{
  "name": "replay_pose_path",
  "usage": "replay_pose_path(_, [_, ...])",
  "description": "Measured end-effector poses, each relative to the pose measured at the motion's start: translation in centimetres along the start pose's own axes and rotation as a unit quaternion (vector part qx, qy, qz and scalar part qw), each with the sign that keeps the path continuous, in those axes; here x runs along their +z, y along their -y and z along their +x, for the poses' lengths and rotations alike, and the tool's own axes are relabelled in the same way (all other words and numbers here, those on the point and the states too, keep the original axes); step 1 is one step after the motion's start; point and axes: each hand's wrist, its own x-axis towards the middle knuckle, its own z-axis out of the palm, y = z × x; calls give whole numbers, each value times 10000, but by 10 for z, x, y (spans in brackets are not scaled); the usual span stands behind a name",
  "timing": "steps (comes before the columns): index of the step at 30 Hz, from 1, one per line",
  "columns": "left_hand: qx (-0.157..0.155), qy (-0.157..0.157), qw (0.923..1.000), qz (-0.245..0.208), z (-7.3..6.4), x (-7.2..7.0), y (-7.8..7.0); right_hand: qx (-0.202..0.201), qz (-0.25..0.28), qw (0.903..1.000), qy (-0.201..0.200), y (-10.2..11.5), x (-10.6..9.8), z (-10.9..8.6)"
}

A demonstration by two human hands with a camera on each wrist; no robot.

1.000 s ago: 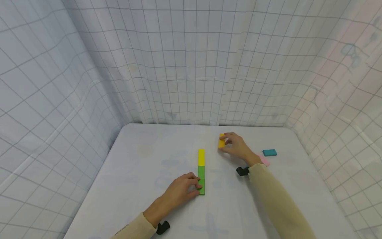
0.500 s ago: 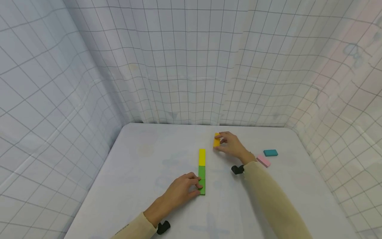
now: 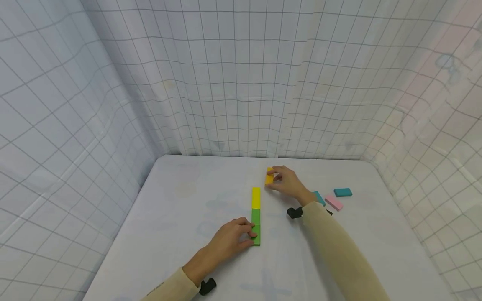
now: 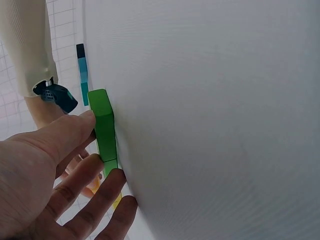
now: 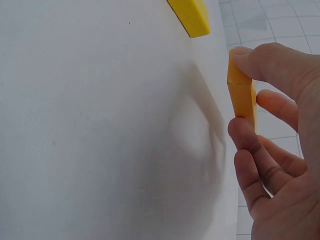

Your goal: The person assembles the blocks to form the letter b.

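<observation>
Three flat blocks make a straight line on the white table: a yellow block (image 3: 256,198) at the far end, a green block (image 3: 256,217) in the middle, another green block (image 4: 104,131) nearest me. My left hand (image 3: 229,237) pinches that nearest green block between thumb and fingers. Beyond the line's far end and slightly right, my right hand (image 3: 287,182) grips an orange-yellow block (image 5: 242,92) by its ends. In the right wrist view this block is apart from the tabletop, with the hand's shadow below and the yellow block (image 5: 192,17) close by.
To the right lie a pink block (image 3: 334,202), a teal block (image 3: 343,192) and a lighter blue block (image 3: 319,198), the last partly covered by my right wrist. Grid-patterned white curtains (image 3: 226,83) enclose the table (image 3: 180,200) at the back and sides.
My right hand has moved left with the orange-yellow block, closer to the line's far end. The pink and lighter blue blocks have come out from behind my right arm. My left hand stays put.
</observation>
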Motion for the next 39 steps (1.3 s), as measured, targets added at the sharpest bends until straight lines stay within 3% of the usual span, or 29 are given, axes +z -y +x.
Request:
replay_pose_path(32, [-27, 13, 10000, 30, 1, 1, -1, 503, 433, 9971, 368, 16, 25, 21])
replay_pose_path(39, [20, -20, 10000, 70, 1, 2, -1, 285, 227, 9986, 394, 13, 29, 23])
